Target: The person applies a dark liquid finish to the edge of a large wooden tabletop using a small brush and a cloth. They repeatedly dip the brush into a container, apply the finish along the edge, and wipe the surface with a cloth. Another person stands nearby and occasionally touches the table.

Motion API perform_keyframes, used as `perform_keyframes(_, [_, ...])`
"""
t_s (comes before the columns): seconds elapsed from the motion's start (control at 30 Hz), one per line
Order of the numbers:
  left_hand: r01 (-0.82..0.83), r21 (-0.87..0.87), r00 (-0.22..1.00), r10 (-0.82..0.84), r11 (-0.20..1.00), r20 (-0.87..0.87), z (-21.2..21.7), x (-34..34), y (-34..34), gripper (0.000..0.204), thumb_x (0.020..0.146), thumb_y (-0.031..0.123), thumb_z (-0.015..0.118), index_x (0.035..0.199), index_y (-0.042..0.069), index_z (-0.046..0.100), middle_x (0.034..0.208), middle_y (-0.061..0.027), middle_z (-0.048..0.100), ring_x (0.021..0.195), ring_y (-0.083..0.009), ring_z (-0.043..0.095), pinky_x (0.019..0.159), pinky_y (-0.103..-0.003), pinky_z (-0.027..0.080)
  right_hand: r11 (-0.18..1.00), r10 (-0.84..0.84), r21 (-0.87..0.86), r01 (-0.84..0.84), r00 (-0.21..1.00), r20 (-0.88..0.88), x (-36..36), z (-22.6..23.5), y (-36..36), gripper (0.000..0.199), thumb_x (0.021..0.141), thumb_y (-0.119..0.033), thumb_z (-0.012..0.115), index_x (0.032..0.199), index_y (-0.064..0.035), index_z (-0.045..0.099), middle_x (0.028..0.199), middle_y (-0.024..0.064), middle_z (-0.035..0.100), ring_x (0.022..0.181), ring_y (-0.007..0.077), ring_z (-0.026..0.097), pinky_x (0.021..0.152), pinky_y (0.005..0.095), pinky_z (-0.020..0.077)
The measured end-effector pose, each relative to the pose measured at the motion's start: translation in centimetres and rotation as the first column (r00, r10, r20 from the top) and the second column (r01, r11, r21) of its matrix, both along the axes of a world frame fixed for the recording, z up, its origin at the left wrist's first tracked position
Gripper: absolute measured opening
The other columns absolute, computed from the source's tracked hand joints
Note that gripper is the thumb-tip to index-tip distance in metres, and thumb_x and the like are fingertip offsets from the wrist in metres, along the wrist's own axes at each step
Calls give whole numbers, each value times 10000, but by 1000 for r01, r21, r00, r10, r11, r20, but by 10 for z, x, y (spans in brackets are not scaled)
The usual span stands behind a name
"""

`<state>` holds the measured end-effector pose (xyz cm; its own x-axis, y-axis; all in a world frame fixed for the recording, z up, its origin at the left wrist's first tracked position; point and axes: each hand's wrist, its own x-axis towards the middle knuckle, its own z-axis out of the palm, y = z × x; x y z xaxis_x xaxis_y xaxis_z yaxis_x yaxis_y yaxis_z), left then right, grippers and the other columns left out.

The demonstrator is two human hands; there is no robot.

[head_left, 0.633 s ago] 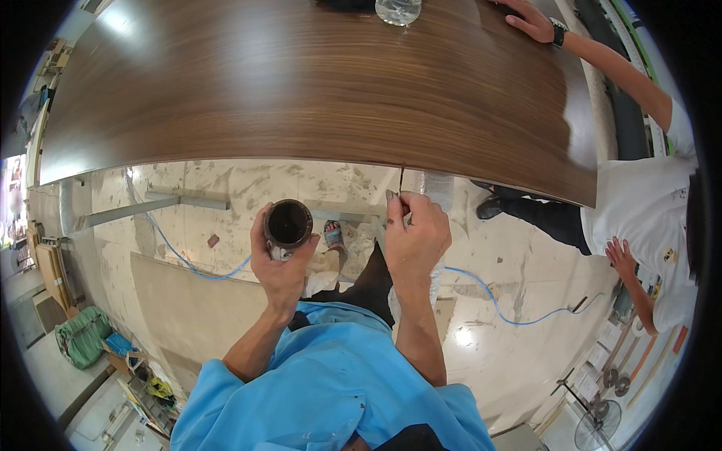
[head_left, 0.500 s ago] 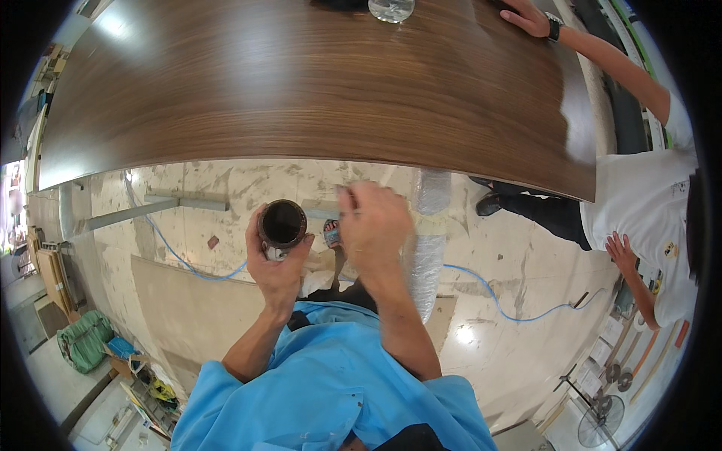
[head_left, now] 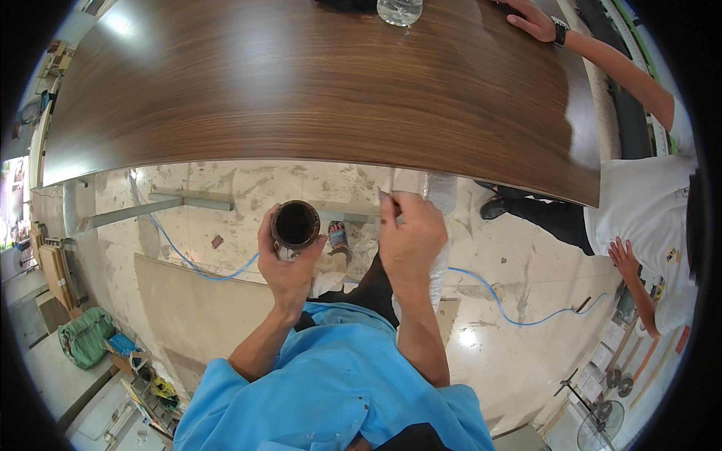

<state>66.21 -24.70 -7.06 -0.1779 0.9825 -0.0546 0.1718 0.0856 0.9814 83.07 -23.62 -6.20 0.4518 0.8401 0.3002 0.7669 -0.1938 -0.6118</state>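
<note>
1. We see the left hand (head_left: 289,259) wrapped tight round a dark open-topped can (head_left: 295,225), fingers clamped on its wall, mouth facing up at us. The can sits just below the near edge of the wooden panel (head_left: 316,83), not touching it.
2. The right hand (head_left: 410,239) has fingers pinched together on a thin grey tool (head_left: 385,197), blade or brush, too small to tell. Its tip pokes out at 12 o'clock of the hand, just under the panel edge.
3. Change: half a second ago the right hand was beside the can, blurred and mid-swing. Now it sits well to 3 o'clock of the can, about where it was a moment before that (so a quick trip to the can and back). The left hand and can have barely shifted.
4. We judge the tool has just been loaded from the can and is going back to the panel edge.
5. Outward: pale dusty floor (head_left: 226,195) with a blue hose (head_left: 481,289) snaking across, and our sandalled foot (head_left: 338,237) between the hands.
6. A co-worker in a white shirt (head_left: 639,225) stands at 3 o'clock, one hand (head_left: 531,19) flat on the panel's far side at 1 o'clock. A clear glass jar (head_left: 399,10) stands at 12 o'clock.
</note>
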Motion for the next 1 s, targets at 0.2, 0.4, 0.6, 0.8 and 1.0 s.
perform_keyframes(0.2, [-33,-8,999,33,999,-27,1,-2,-4,761,725,28,812,1376,-17,420,1256,-123,557,1127,-183,566,987,-316,451,962,270,58,-268,962,-35,-38,-9,19,126,823,-199,678,786,-110,598,730,64,605,690,280,579,645,410,441])
perform_keyframes(0.4, [-30,-7,999,29,1000,-42,1,-1,-5,756,724,16,807,1374,-16,422,1252,-119,559,1121,-180,568,978,-317,458,989,143,18,-144,988,52,-11,-5,12,135,828,-200,675,765,-105,602,721,58,604,686,274,581,650,403,441])
perform_keyframes(0.6, [1,17,999,-1,1000,-36,2,-4,-4,761,718,2,809,1374,-14,422,1244,-115,563,1126,-181,565,982,-317,456,994,-88,-53,93,992,89,28,4,-18,103,804,-172,705,763,-102,641,715,55,625,687,275,593,647,415,448])
perform_keyframes(0.8, [-21,1,998,21,1000,-65,2,-3,-6,759,716,-1,811,1369,-19,425,1253,-118,556,1130,-187,562,991,-318,449,999,48,6,-48,999,-5,3,7,-7,98,809,-151,694,756,-103,627,722,51,613,694,260,587,650,402,443])
perform_keyframes(1.0, [-18,7,999,19,1000,-49,3,1,-10,749,718,0,810,1364,-17,431,1258,-116,549,1126,-189,557,996,-316,442,981,191,-31,-190,982,5,-16,7,3,116,827,-180,686,785,-84,636,743,75,634,718,287,592,672,398,440])
